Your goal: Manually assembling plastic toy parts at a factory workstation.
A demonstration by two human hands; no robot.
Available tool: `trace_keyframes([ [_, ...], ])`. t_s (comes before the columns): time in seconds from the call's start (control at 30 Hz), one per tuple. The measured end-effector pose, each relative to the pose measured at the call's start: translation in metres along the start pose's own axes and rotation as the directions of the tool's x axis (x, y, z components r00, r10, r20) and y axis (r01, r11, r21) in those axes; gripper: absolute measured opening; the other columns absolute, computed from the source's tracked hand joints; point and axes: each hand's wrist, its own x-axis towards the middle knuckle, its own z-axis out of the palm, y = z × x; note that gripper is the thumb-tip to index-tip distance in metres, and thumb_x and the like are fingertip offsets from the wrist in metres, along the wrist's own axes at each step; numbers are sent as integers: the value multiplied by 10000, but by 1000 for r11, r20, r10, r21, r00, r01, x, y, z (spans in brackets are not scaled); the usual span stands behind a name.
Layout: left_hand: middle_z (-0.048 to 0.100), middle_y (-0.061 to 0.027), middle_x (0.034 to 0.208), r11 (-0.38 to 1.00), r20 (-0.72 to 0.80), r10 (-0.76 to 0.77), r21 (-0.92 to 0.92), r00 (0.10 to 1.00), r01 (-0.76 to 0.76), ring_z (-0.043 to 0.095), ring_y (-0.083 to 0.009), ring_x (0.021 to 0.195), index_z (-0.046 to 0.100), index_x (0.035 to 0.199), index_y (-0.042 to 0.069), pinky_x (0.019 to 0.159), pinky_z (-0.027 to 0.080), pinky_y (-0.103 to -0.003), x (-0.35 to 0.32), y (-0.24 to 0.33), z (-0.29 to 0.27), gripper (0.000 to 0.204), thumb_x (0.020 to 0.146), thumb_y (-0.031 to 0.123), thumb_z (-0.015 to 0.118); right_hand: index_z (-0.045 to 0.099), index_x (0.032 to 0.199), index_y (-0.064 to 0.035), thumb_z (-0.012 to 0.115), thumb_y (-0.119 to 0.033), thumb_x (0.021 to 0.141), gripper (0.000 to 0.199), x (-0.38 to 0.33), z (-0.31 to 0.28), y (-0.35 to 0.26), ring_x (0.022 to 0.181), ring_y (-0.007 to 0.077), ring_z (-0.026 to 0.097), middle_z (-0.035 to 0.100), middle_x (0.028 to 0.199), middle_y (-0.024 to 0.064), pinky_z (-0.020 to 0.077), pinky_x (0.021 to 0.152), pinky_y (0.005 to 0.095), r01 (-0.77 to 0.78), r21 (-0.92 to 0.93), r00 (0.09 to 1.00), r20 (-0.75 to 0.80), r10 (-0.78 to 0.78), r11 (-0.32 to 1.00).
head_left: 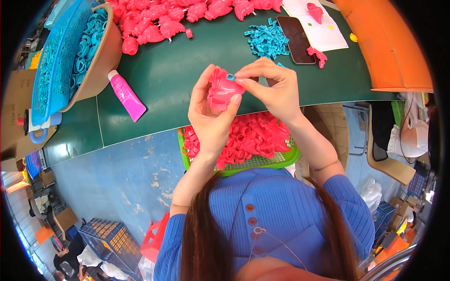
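My left hand (pixel 208 117) grips a pink moulded plastic shell (pixel 221 91) above the green table's (pixel 168 75) edge. My right hand (pixel 274 86) pinches a small blue plastic clip (pixel 231 76) against its top, over the green mesh basket (pixel 276 161) of pink parts.

A basket (pixel 286 159) of plastic parts sits on my lap at centre frame, below the table (pixel 173 70). On the table, a bowl (pixel 110 51) lies upper left with a tube (pixel 126 96) beside it; a phone (pixel 296 40) rests upper right, a heap of small clips (pixel 267 40) to its left.
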Motion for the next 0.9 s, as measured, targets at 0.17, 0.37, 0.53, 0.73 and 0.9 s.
trace_keyframes([
  [0.17, 462, -112, 1204, 1000, -13, -1, 16, 1000, 1, 465, -169, 1107, 352, 1271, -21, 933, 394, -287, -1, 2, 4, 620, 723, -71, 638, 668, 808, -10, 654, 53, 678, 144, -2, 3, -6, 681, 112, 528, 640, 771, 63, 426, 617, 228, 105, -121, 992, -51, -112, 987],
  [0.37, 456, -113, 1207, 1000, -9, 0, -8, 1000, 0, 462, -168, 1107, 352, 1270, -22, 935, 391, -287, -1, 3, 7, 613, 727, -73, 632, 666, 790, -12, 660, 55, 670, 137, -5, 5, -9, 666, 117, 536, 641, 759, 63, 425, 586, 224, 94, -130, 985, -133, -111, 987],
  [0.53, 456, -114, 1206, 1000, -4, 10, 4, 1000, -10, 457, -167, 1111, 355, 1267, -23, 937, 388, -290, 0, 2, 7, 611, 726, -70, 635, 667, 789, -14, 663, 53, 666, 140, -4, 4, -7, 656, 115, 527, 640, 760, 61, 418, 577, 225, 127, -143, 982, -118, -144, 982],
  [0.73, 455, -114, 1206, 1000, -2, 5, 0, 1000, -5, 459, -167, 1107, 358, 1263, -24, 935, 388, -292, -2, 3, 6, 611, 723, -68, 639, 667, 790, -16, 665, 51, 660, 146, -5, 6, -14, 650, 113, 521, 639, 764, 60, 414, 581, 226, 105, -173, 986, -107, -124, 979],
  [0.9, 455, -114, 1204, 1000, -16, 2, 6, 1000, -2, 460, -168, 1105, 360, 1260, -25, 933, 390, -290, -2, 4, 7, 608, 722, -69, 638, 669, 786, -20, 663, 47, 660, 143, -6, 7, -9, 647, 113, 521, 642, 762, 61, 414, 587, 230, 132, -148, 976, -155, -154, 980],
])
